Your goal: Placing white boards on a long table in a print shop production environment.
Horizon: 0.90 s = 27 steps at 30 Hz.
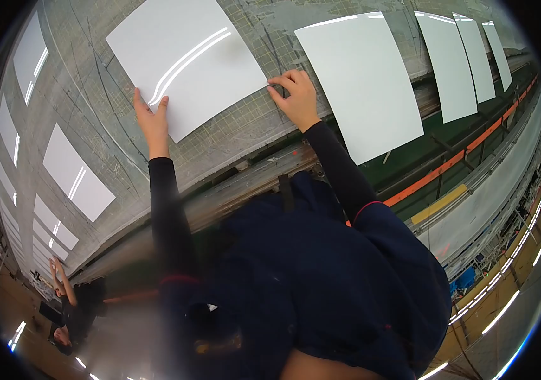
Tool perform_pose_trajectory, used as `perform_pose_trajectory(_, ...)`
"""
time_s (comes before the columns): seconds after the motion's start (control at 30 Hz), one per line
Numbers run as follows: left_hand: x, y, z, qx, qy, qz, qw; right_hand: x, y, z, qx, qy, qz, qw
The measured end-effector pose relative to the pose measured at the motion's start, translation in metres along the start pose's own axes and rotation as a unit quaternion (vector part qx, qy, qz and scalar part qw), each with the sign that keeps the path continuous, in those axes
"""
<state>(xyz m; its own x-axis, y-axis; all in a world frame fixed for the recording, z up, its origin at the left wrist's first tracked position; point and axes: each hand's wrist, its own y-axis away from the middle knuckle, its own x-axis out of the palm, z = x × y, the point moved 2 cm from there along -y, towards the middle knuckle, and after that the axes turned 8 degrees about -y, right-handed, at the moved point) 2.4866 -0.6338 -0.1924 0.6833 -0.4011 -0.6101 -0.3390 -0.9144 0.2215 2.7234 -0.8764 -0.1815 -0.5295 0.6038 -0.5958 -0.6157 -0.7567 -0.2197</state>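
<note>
A glossy white sheet (189,57) lies over the marked grid of a worn work table (132,128), with two lines of light reflected in it. At the sheet's left edge is my left hand (153,118), its thumb on the top face and its fingers along the edge. My right hand (299,97) has thumb and fingertips together on the sheet's right corner. Just right of that hand is another white sheet (365,85), which juts past the table's near edge.
More white sheets (451,71) stand in a row at right, overhanging the edge. Others (78,173) are spread to the left. An orange rail (441,175) runs beyond the green strip. Far left, a person (68,304) has both hands raised by the table.
</note>
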Motion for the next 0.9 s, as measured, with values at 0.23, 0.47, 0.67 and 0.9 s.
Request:
perform_pose_trajectory(0.23,-0.002,-0.001,0.002,0.000,-0.002,0.008,1.000,0.002,0.001,0.003,-0.001,-0.012,-0.021,1.000)
perform_pose_trajectory(0.47,0.000,0.002,-0.007,0.017,-0.005,-0.009,1.000,0.005,0.003,0.003,0.010,-0.012,-0.034,0.999)
perform_pose_trajectory(0.67,0.001,0.002,-0.006,0.022,-0.015,-0.008,1.000,0.007,0.003,0.002,0.005,-0.004,-0.050,0.999)
perform_pose_trajectory(0.9,0.001,0.001,-0.003,0.014,-0.002,-0.002,1.000,0.007,0.002,0.000,0.007,-0.007,-0.053,0.999)
